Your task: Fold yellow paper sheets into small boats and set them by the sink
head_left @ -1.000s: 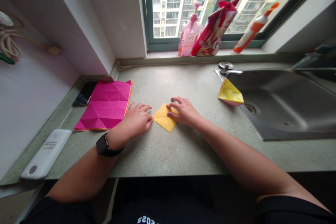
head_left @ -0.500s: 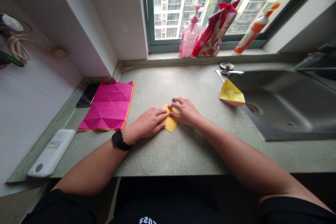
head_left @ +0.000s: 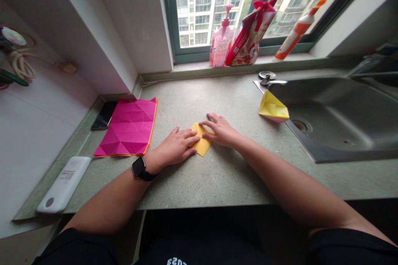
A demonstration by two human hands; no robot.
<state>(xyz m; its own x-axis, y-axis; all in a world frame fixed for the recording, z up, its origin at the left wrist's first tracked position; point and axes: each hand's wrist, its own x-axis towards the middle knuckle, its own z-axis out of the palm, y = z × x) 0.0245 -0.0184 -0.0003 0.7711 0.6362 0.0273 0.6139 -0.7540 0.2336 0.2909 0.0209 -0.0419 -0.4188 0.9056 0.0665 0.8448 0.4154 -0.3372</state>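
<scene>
A small folded yellow paper (head_left: pixel 202 144) lies flat on the speckled green counter (head_left: pixel 217 174) in front of me. My left hand (head_left: pixel 175 148), with a black watch on its wrist, lies flat over the paper's left half, fingers stretched out. My right hand (head_left: pixel 221 131) presses its spread fingers on the paper's right upper edge. Both hands touch the paper and neither lifts it.
A creased pink paper stack (head_left: pixel 129 128) lies to the left, beside a dark phone (head_left: pixel 104 115) and a white remote-like device (head_left: pixel 64 184). A finished yellow folded shape (head_left: pixel 273 107) sits at the steel sink's (head_left: pixel 342 116) edge. Bottles and a red pouch (head_left: pixel 248 35) stand on the sill.
My left hand slid right from beside the yellow paper onto its left half, covering it. The right hand stayed in place on the paper.
</scene>
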